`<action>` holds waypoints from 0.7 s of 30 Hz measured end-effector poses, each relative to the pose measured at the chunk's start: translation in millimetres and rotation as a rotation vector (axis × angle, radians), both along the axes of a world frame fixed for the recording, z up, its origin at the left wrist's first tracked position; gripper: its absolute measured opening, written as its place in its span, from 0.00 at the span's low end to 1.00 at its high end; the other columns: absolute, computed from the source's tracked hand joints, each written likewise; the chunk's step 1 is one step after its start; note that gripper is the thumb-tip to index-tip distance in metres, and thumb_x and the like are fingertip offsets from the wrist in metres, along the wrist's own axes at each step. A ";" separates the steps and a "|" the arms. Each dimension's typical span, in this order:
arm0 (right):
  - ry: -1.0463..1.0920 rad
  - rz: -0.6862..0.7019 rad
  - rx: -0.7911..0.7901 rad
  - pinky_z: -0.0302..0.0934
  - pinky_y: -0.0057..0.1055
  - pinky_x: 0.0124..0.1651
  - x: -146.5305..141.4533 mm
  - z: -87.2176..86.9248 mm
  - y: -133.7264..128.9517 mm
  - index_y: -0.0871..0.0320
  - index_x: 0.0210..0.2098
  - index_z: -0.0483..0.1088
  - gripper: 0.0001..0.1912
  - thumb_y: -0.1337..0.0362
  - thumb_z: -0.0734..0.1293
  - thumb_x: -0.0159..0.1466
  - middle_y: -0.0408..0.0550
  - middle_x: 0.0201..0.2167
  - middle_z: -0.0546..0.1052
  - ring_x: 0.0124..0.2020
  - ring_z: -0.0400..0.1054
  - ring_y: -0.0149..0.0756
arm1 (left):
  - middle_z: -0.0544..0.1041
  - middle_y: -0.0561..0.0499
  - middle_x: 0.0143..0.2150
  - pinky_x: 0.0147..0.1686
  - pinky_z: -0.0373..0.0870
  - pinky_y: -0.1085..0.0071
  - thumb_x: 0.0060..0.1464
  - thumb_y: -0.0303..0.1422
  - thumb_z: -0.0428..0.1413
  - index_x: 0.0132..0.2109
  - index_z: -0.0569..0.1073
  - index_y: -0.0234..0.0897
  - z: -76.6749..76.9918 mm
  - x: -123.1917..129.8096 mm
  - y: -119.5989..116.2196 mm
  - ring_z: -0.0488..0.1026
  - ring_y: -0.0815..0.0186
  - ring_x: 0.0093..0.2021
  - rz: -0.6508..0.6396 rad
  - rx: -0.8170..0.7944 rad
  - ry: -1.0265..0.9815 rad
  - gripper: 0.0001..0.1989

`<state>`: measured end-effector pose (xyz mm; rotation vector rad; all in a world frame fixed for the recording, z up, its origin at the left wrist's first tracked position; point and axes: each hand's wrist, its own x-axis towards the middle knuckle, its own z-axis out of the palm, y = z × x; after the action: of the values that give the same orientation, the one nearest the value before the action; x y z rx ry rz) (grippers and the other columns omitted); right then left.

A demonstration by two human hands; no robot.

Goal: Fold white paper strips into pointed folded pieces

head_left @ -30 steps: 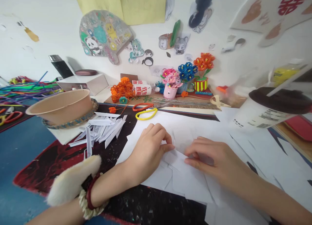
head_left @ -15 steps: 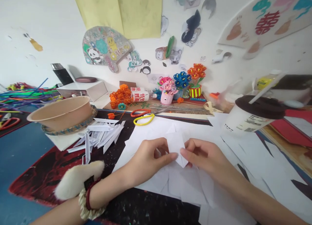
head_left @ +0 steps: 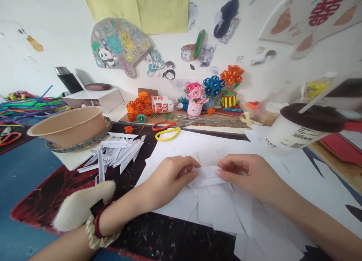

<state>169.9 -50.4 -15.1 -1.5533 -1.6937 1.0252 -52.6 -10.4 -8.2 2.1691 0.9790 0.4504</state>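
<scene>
A small folded piece of white paper (head_left: 209,175) lies level between my two hands, above a spread of white sheets (head_left: 226,212). My left hand (head_left: 172,180) pinches its left end between thumb and fingers. The right end is pinched by my right hand (head_left: 246,174). Left of my left hand, a pile of folded white paper strips (head_left: 120,151) rests on the dark mat (head_left: 158,234). Scissors with one red and one yellow handle (head_left: 168,135) lie just beyond the sheets.
A beige bowl (head_left: 70,129) stands at the left. On the right is a dark-lidded cup (head_left: 299,129) with a straw. Craft flowers (head_left: 195,99) line the back by the wall. A white fluffy object (head_left: 82,208) lies beside my left wrist.
The paper has gone from an upright, pointed shape to a flatter, wide strip. My hands now hold its opposite ends, and the view has shifted slightly.
</scene>
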 end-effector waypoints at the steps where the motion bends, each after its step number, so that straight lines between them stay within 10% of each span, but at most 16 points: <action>1: -0.049 -0.013 -0.007 0.63 0.35 0.31 -0.4 -0.8 -0.6 0.53 0.27 0.74 0.08 0.57 0.67 0.58 0.44 0.26 0.75 0.28 0.67 0.37 | 0.74 0.54 0.32 0.30 0.61 0.73 0.58 0.30 0.54 0.42 0.75 0.38 -1.3 -0.2 0.6 0.66 0.69 0.29 0.014 0.020 0.023 0.07; 21: -0.221 0.048 0.063 0.58 0.31 0.29 -6.6 -7.0 -2.5 0.54 0.22 0.67 0.12 0.60 0.67 0.60 0.42 0.23 0.69 0.26 0.61 0.34 | 0.75 0.54 0.31 0.34 0.65 0.71 0.51 0.25 0.59 0.35 0.76 0.38 -11.7 8.5 -1.8 0.69 0.67 0.32 0.096 0.108 -0.023 0.04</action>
<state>163.3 -52.9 -22.2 -1.6415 -1.9022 0.8395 -44.1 -12.2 -20.0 2.2135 1.0712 0.5850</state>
